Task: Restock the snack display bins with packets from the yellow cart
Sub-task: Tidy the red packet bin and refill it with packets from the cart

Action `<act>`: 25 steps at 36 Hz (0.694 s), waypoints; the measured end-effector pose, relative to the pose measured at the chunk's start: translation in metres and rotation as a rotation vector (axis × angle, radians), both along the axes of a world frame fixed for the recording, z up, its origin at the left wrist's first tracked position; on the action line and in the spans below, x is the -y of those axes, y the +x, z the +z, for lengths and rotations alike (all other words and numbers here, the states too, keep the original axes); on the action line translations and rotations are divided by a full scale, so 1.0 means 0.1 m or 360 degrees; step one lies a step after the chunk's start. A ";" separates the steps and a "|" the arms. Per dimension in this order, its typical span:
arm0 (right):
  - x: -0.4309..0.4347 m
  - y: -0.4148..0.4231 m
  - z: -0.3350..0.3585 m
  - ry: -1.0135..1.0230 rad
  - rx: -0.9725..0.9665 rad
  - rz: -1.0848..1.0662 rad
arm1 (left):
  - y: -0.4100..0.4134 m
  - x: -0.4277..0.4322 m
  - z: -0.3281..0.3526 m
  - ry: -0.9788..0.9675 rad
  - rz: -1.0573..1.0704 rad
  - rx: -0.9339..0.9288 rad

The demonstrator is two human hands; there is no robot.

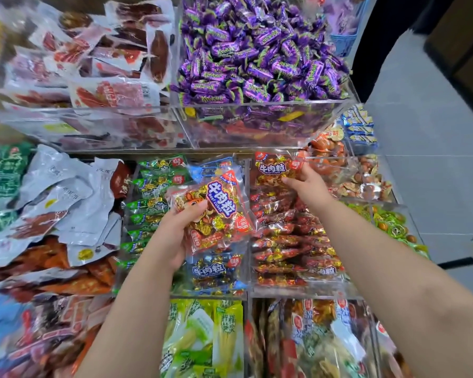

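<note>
Two red packets are in my grip, one per hand. My left hand (175, 236), forearm reaching forward, curls round the first packet (216, 214) above the blue packets (210, 268). My right hand (307, 186), stretched farther, pinches the second packet (276, 166) over the clear bin (311, 293) of red packets.

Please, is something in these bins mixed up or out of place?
Perhaps one thing. In the purple sweets bin, low behind its clear front wall, a yellow piece and some red pieces show among the purple wrappers. They may be stray sweets, or only labels or reflections; I cannot tell.
</note>
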State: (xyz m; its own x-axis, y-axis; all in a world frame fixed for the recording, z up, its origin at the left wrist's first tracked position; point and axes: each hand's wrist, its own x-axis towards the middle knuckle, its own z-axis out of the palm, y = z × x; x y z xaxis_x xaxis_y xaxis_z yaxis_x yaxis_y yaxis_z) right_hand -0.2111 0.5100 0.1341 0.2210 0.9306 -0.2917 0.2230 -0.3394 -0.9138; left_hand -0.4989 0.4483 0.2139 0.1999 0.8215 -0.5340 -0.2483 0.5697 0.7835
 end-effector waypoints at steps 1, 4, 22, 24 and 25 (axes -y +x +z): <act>-0.01 0.01 0.01 -0.0010 0.0006 0.0020 | 0.00 0.00 0.00 -0.0007 0.0003 -0.0005; 0.00 0.05 0.04 -0.0035 0.0013 0.0089 | 0.01 0.00 0.00 -0.0036 0.0006 -0.0034; 0.17 0.03 0.01 0.0115 0.0110 -0.0215 | 0.07 0.02 0.05 -0.0048 -0.0013 -0.0048; 0.12 0.02 0.03 0.0133 0.0145 -0.0232 | 0.08 0.03 0.06 -0.0041 -0.0021 -0.0052; 0.09 0.01 0.05 0.0137 0.0164 -0.0238 | 0.08 0.03 0.07 -0.0041 -0.0021 -0.0055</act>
